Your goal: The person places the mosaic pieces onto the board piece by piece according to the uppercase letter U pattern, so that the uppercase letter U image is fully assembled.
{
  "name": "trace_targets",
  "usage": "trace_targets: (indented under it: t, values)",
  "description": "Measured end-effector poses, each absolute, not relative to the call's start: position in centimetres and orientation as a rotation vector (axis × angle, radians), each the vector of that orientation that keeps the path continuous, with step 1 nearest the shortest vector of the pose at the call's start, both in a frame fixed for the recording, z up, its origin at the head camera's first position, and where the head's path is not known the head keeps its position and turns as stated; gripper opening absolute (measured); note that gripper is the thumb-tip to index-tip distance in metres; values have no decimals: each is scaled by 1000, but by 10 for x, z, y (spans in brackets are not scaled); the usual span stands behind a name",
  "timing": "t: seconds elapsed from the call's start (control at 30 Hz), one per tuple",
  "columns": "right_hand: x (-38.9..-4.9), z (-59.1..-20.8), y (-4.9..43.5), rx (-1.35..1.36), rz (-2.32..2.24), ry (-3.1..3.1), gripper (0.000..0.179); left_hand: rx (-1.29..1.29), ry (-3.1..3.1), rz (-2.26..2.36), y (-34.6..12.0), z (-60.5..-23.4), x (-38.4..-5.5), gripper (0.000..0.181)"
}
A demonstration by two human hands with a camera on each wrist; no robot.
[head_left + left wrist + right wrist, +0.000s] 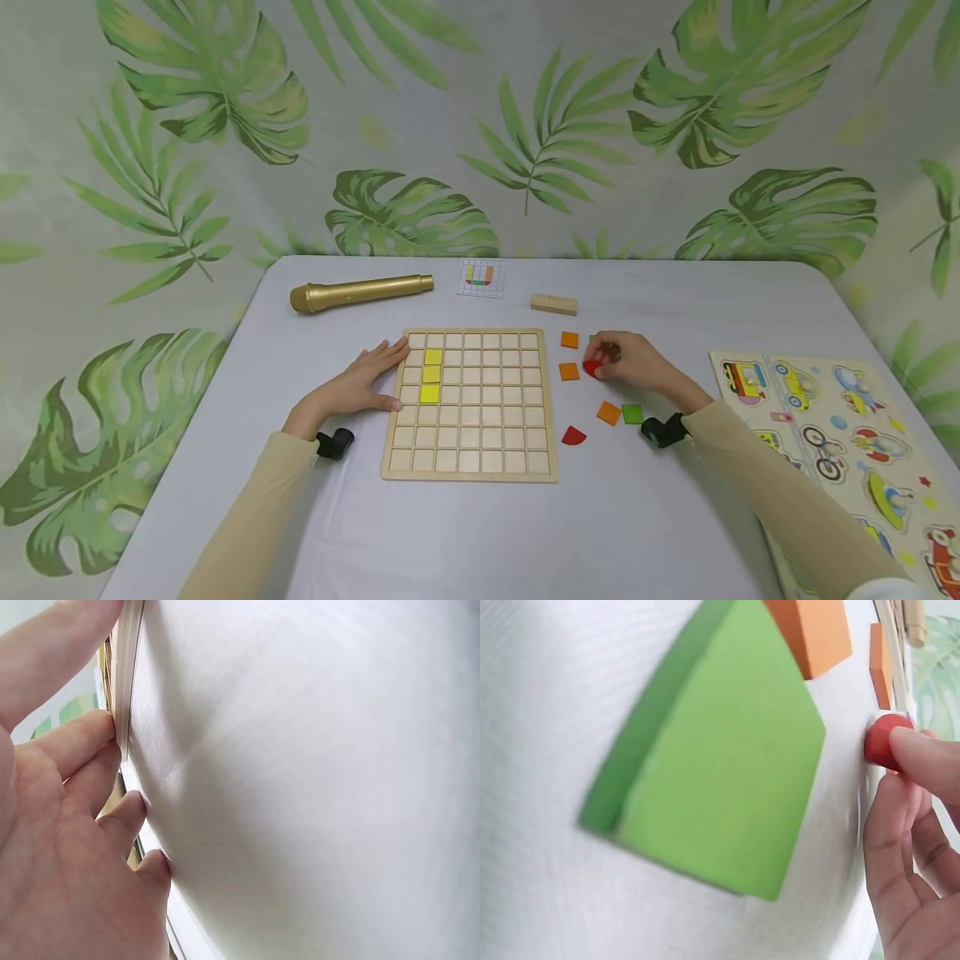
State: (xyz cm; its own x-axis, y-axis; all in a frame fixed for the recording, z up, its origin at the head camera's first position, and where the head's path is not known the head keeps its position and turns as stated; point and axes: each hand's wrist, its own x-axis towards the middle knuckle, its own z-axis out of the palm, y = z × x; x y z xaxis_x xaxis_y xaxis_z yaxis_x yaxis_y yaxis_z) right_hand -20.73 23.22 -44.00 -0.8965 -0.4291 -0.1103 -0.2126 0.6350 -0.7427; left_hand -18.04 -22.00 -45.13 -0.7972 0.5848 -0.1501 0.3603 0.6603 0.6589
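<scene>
A wooden grid board point(470, 477) lies on the table, with yellow square tiles point(431, 393) in a column near its left side. My left hand point(360, 383) rests against the board's left edge, fingers and thumb spread; in the left wrist view its fingertips touch the table and the board's side. To the right of the board, my right hand point(630, 360) pinches a red quarter-round tile point(883, 741) between thumb and fingers. Orange square tiles point(569, 372), a green tile point(720, 765) and another red quarter-round tile point(574, 436) lie around that hand. A further green tile is partly hidden behind its fingers.
A small pattern card point(481, 278) lies behind the board, between a gold microphone point(363, 293) and a wooden block point(554, 304). On the right, a picture puzzle board point(847, 442) with vehicles sits partly beneath the right forearm. Leaf-print cloth hangs behind the table.
</scene>
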Motion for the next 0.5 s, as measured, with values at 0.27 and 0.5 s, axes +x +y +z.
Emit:
trace_targets:
  t: [0.27,0.5]
  values:
    - [-210,-437,230,-481,-1246,2477,11,743,2529,880,-220,-451,-181,94]
    - [-210,-432,208,-567,-1336,2351,10,746,2528,888,-220,-451,-181,95]
